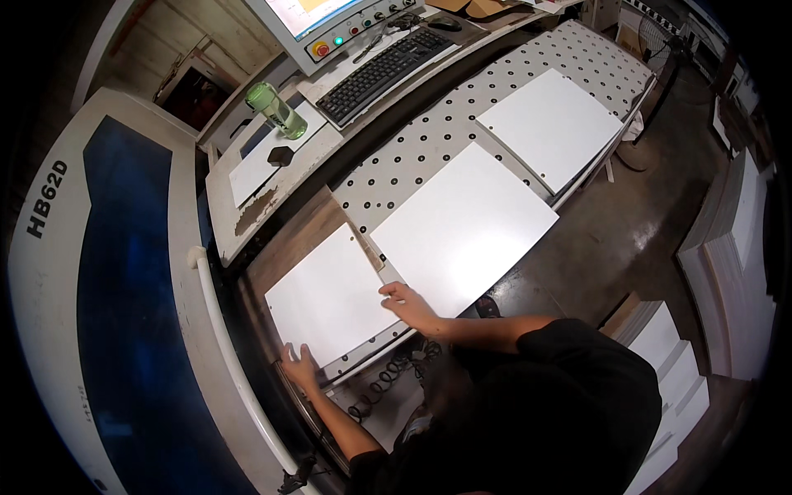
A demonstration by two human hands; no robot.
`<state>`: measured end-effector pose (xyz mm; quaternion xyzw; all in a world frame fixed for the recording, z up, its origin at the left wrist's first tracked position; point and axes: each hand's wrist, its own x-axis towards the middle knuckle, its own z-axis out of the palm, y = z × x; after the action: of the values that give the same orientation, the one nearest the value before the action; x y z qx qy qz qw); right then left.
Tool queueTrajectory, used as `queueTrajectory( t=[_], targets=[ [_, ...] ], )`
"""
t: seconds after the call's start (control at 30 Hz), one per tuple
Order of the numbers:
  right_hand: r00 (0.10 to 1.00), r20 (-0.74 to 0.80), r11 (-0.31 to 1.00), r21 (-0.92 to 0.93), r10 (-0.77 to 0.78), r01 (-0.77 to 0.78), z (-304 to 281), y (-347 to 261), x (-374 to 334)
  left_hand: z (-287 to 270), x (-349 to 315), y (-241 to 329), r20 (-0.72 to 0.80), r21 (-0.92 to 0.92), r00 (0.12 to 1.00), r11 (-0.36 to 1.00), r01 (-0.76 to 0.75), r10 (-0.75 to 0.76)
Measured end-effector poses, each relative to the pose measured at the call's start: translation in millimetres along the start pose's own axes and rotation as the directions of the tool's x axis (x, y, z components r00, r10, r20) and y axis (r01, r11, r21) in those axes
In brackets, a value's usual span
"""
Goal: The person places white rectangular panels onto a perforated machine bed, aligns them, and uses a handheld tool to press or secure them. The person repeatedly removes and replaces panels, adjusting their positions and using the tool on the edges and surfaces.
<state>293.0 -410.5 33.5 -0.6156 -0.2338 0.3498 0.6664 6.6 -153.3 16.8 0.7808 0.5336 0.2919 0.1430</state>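
Note:
A white flat panel (334, 297) with small holes near its edges lies at the machine's mouth. At its near left corner is my left hand (301, 370), thumb and fingers apart against the edge. My right hand (408, 307) is curled at the panel's right edge, its fingers closed on that side; the fingertips' hold on the underside is hidden. Just right of this hand, a second, larger white panel (466, 227) rests on the dotted support table (429, 136). Farther right on the same table lies a third white panel (551, 128).
The machine housing (132, 272), white and dark blue, stands at left. Behind the table, a ledge bears a green bottle (279, 111), a small black block (280, 156) and a black keyboard (381, 76) below a control screen (318, 16). Stacked panels (734, 264) stand at right; a coiled hose (384, 381) hangs below.

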Motion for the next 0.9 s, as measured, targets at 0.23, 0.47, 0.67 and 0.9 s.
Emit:
queueTrajectory(
  t=[0.23, 0.47, 0.67, 0.9],
  targets=[
    [0.931, 0.043, 0.887, 0.288, 0.363, -0.360, -60, -49, 6, 7, -60, 24, 0.061, -0.209, 0.997, 0.976, 0.052, -0.040],
    [0.960, -0.217, 0.924, -0.302, 0.175, -0.236, -170, -51, 0, 42, -128, 129, 0.175, -0.317, 0.985, 0.947, 0.054, 0.003],
    [0.835, -0.547, 0.824, -0.444, 0.062, -0.353, -288, -78, 1, 63, -164, 255, 0.309, -0.319, 0.894, 0.921, -0.223, 0.324],
    [0.705, -0.459, 0.373, -0.882, -0.541, -0.289, -403, -107, 17, 70, -149, 315, 0.400, -0.454, 0.707, 0.796, -0.401, 0.584]
  ],
)
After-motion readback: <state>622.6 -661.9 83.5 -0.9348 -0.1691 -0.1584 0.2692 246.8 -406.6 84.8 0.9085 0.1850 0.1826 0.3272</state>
